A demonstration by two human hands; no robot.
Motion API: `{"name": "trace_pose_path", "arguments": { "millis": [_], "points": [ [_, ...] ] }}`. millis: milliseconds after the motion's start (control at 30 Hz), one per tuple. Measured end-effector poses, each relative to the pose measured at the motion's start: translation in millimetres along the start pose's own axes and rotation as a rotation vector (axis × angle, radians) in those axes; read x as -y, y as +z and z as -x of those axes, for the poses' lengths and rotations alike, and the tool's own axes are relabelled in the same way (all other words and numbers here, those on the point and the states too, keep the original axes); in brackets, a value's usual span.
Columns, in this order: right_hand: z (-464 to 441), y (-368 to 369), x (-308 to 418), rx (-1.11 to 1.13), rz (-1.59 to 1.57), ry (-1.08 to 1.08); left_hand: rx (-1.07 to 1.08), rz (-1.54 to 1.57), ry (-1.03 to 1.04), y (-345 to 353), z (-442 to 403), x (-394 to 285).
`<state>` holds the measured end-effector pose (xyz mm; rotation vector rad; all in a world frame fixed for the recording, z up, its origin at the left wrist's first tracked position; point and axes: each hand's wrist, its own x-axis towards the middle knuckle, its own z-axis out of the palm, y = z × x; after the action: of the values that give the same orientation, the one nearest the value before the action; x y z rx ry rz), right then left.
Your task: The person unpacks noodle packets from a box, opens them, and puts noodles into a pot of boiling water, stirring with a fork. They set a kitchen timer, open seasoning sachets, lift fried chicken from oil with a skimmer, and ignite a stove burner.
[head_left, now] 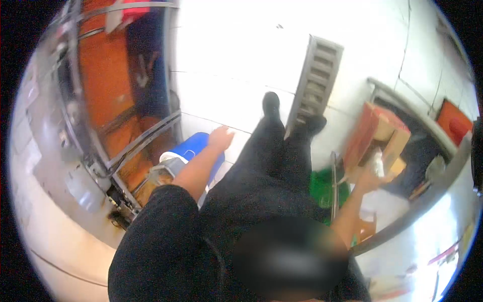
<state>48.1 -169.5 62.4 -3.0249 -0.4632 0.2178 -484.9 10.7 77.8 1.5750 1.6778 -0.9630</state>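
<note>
Hands [220,137] well apart, white floor [236,100] between.

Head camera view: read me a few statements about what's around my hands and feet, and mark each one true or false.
1. The left hand is near the blue container. True.
2. The right hand is beside the blue container too. False: it is by the open red cardboard box.
3. A slatted grate runs along the white floor. True.
4. The green crate is on the left side. False: it is on the right, near the red cardboard box.
5. Both shoes are white. False: the left shoe and right shoe are dark.
</note>
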Motion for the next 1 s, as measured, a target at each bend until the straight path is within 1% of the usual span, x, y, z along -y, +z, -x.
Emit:
{"name": "trace_pose_path", "arguments": {
  "millis": [33, 67, 100, 133, 167, 233, 300, 333, 367, 400, 433, 467, 500, 567, 633, 667, 700, 733, 767, 800, 833, 867, 933, 967, 1000],
  "points": [
    [5, -4, -9, -0.003, 0.011, -0.005, 0.122, -0.103, -0.146, -31, 40, 29],
    [14, -14, -12, 0.013, -0.006, -0.013, 0.142, -0.149, -0.215, -45, 82, 60],
    [22, -33, 2, -0.009, -0.088, -0.044, 0.229, -0.171, -0.249, -43, 109, 98],
    [34, -60, 23, -0.014, -0.231, -0.109, 0.337, -0.103, -0.313, -93, 158, 79],
    [45, -91, 49, -0.003, -0.378, -0.182, 0.358, -0.02, -0.331, -27, 158, 152],
    [64, -155, 100, 0.109, -0.618, -0.339, 0.536, 0.046, -0.28, -25, 180, 167],
    [75, -200, 147, 0.38, -0.687, -0.476, 0.266, 0.102, 0.062, -3, 189, 175],
    [80, -222, 171, 0.522, -0.719, -0.53, 0.156, 0.396, -0.099, -36, 209, 147],
    [87, -229, 198, 0.566, -0.785, -0.705, 0.029, 0.528, -0.06, -36, 205, 139],
    [85, -217, 210, 0.692, -0.838, -0.694, -0.073, 0.559, 0.016, -72, 222, 120],
    [104, -242, 253, 0.699, -0.772, -0.782, -0.14, 0.672, 0.117, -98, 230, 111],
    [130, -271, 297, 0.696, -0.742, -0.844, -0.053, 0.836, 0.21, -157, 249, 98],
    [156, -301, 342, 0.691, -0.715, -0.906, -0.308, 0.763, 0.328, -146, 229, 103],
    [218, -337, 423, 0.981, -0.586, -1.355, -0.496, 0.826, 0.419, -209, 245, 115],
    [274, -342, 481, 1.198, -0.524, -1.477, -0.768, 0.831, 0.532, -263, 264, 149],
    [309, -351, 507, 1.332, -0.536, -1.462, -0.77, 0.839, 0.53, -285, 276, 173],
    [344, -367, 525, 1.457, -0.541, -1.443, -0.896, 0.814, 0.567, -305, 293, 194],
    [369, -372, 544, 1.64, -0.518, -1.412, -1.014, 0.797, 0.601, -322, 302, 212],
    [391, -373, 563, 1.823, -0.495, -1.355, -0.941, 0.827, 0.623, -335, 307, 234],
    [414, -374, 582, 1.919, -0.423, -1.416, -0.862, 0.854, 0.652, -341, 313, 255],
    [435, -375, 601, 2.018, -0.348, -1.474, -0.635, 1.206, 0.686, -342, 319, 269],
    [457, -377, 615, 2.016, -0.339, -1.448, -0.613, 1.219, 0.693, -343, 326, 288],
    [499, -379, 642, 2.204, -0.413, -1.437, -0.502, 1.085, 0.386, -344, 336, 332],
    [512, -375, 654, 2.201, -0.416, -1.428, -0.494, 1.083, 0.391, -339, 336, 349],
    [523, -366, 666, 2.179, -0.466, -1.252, -0.569, 1.199, 0.266, -329, 336, 360]
  ]
}}
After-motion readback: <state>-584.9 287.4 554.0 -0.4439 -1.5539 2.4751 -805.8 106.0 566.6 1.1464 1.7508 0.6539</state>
